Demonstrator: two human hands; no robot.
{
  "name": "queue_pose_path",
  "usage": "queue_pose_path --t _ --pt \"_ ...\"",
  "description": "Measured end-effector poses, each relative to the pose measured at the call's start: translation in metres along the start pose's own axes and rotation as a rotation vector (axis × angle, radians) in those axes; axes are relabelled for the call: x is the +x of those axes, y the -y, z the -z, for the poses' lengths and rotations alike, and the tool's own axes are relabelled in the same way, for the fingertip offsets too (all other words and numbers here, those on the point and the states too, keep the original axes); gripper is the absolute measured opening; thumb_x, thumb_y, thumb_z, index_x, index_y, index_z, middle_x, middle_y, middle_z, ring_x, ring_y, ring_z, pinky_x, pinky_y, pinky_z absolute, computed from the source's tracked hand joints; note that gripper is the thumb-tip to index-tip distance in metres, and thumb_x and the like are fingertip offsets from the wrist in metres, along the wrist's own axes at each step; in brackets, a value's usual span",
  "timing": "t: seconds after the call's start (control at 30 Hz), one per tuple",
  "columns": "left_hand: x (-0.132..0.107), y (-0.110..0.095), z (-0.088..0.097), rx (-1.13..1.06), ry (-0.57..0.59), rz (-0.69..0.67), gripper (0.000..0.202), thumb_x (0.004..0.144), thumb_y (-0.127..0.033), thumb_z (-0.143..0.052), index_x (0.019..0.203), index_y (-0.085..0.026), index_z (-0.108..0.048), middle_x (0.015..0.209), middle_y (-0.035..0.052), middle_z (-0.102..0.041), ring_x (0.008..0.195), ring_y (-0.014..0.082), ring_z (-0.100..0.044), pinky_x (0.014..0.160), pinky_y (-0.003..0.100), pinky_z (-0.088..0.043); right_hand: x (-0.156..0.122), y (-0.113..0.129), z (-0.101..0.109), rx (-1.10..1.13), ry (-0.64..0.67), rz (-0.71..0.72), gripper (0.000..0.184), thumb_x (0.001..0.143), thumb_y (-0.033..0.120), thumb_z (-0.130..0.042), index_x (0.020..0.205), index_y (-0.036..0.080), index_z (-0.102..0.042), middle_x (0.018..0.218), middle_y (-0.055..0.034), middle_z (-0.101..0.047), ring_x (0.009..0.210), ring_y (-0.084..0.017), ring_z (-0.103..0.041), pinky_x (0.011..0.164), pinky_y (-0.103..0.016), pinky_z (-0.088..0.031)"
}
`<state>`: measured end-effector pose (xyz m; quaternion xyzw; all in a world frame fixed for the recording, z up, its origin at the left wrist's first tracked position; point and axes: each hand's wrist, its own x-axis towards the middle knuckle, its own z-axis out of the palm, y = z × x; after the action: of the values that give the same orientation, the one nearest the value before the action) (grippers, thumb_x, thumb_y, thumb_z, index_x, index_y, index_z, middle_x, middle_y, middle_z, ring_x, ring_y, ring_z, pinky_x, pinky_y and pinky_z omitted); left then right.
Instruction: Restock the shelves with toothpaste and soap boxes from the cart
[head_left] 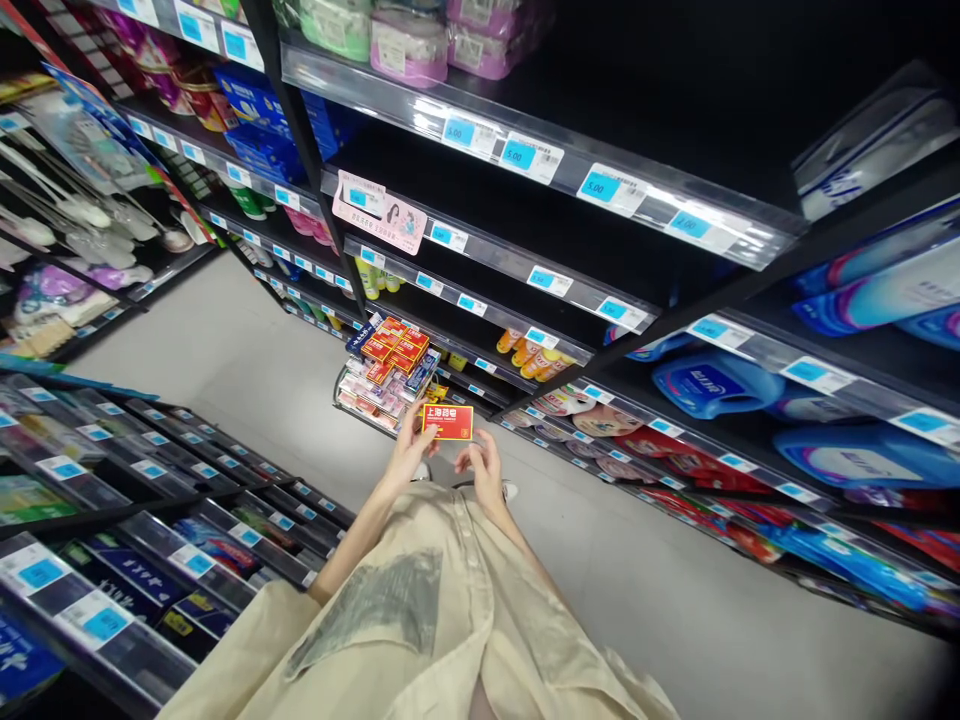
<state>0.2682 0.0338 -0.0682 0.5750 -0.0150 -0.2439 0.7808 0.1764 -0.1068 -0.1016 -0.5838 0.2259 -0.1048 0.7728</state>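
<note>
Left hand (409, 447) holds red box (451, 423) reading "上海药皂"; shelf tags (531, 157) show 5.00.

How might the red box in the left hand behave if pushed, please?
The red box would probably feel fairly stiff, given its straight edges and square corners. Its flat face suggests it would slide rather than roll.

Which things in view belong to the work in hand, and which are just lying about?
Part of the work:
- red box, held in the left hand
- right hand, close beside it
- similar red boxes atop the pile ahead

Just around:
- blue jug on the right-hand shelving
- pink sign on a shelf edge
- purple-and-green packs on an upper shelf
</note>
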Motion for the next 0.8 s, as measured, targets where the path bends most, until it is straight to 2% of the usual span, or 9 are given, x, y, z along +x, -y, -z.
queue_pose_path --t 0.1,0.27,0.37,0.43,0.53,0.63,0.7,0.8 --pt "-0.004 -0.001 -0.001 0.051 0.089 -0.014 0.079 0.088 -0.058 -0.076 0.154 -0.028 -0.044 0.118 0.0071 -0.065 0.065 0.0096 -0.058 0.056 0.024 -0.047 0.001 0.002 -0.001 0.014 -0.009 -0.028 0.067 0.085 0.075 -0.069 0.125 0.024 -0.054 0.065 0.0023 -0.069 0.051 -0.018 -0.062 0.053 -0.031 -0.047" --pt "-0.006 0.007 -0.002 0.102 0.140 -0.014 0.079 0.088 -0.055 -0.077 0.154 -0.026 -0.045 0.123 0.0084 -0.065 0.065 0.0091 -0.057 0.059 0.026 -0.051 0.001 0.003 -0.002 0.023 -0.031 -0.056 0.059 0.081 0.079 -0.070 0.102 0.024 -0.063 0.064 0.0004 -0.066 0.049 -0.018 -0.059 0.052 -0.033 -0.046" --pt "-0.005 0.015 -0.002 0.131 0.125 -0.028 0.076 0.085 -0.057 -0.079 0.146 -0.022 -0.051 0.127 0.0113 -0.066 0.071 0.0124 -0.062 0.059 0.027 -0.054 -0.001 0.004 -0.001 0.063 -0.072 -0.065 0.056 0.081 0.073 -0.074 0.107 0.024 -0.063 0.066 0.0005 -0.067 0.050 -0.018 -0.059 0.053 -0.032 -0.046" --pt "-0.006 0.018 -0.002 0.184 0.107 -0.074 0.069 0.084 -0.056 -0.080 0.138 -0.020 -0.057 0.127 0.0120 -0.068 0.084 0.0176 -0.068 0.067 0.029 -0.058 -0.001 0.005 -0.002 0.109 -0.100 -0.087 0.058 0.080 0.062 -0.080 0.119 0.025 -0.060 0.073 0.0016 -0.070 0.050 -0.017 -0.060 0.052 -0.031 -0.047" --pt "-0.009 0.020 -0.001 0.351 0.079 -0.228 0.047 0.088 -0.046 -0.079 0.125 -0.020 -0.066 0.118 0.0096 -0.070 0.102 0.0216 -0.069 0.085 0.034 -0.059 -0.001 0.011 -0.003 0.249 -0.046 -0.198 0.061 0.078 0.046 -0.086 0.128 0.028 -0.057 0.098 -0.0006 -0.076 0.064 -0.018 -0.068 0.057 -0.030 -0.053" --pt "-0.011 0.019 0.001 0.588 0.089 -0.439 0.030 0.092 -0.034 -0.075 0.119 -0.021 -0.072 0.108 0.0071 -0.070 0.098 0.0199 -0.068 0.087 0.034 -0.057 -0.002 0.018 -0.004 0.522 0.084 -0.402 0.045 0.084 0.046 -0.079 0.120 0.025 -0.063 0.111 -0.0047 -0.076 0.084 -0.023 -0.073 0.066 -0.034 -0.059" --pt "-0.012 0.020 0.004 0.708 0.158 -0.589 0.028 0.093 -0.028 -0.074 0.120 -0.022 -0.073 0.107 0.0067 -0.069 0.099 0.0199 -0.067 0.088 0.036 -0.057 -0.002 0.022 -0.002 0.713 0.110 -0.498 0.041 0.088 0.048 -0.073 0.120 0.023 -0.065 0.114 -0.0071 -0.076 0.092 -0.024 -0.073 0.071 -0.035 -0.061" --pt "-0.011 0.022 0.007 0.843 0.370 -0.789 0.025 0.095 -0.020 -0.068 0.119 -0.024 -0.074 0.109 0.0069 -0.071 0.103 0.0213 -0.064 0.092 0.039 -0.057 0.001 0.024 0.001 0.867 0.072 -0.556 0.039 0.093 0.043 -0.068 0.125 0.021 -0.065 0.120 -0.0083 -0.076 0.091 -0.021 -0.072 0.069 -0.031 -0.061"
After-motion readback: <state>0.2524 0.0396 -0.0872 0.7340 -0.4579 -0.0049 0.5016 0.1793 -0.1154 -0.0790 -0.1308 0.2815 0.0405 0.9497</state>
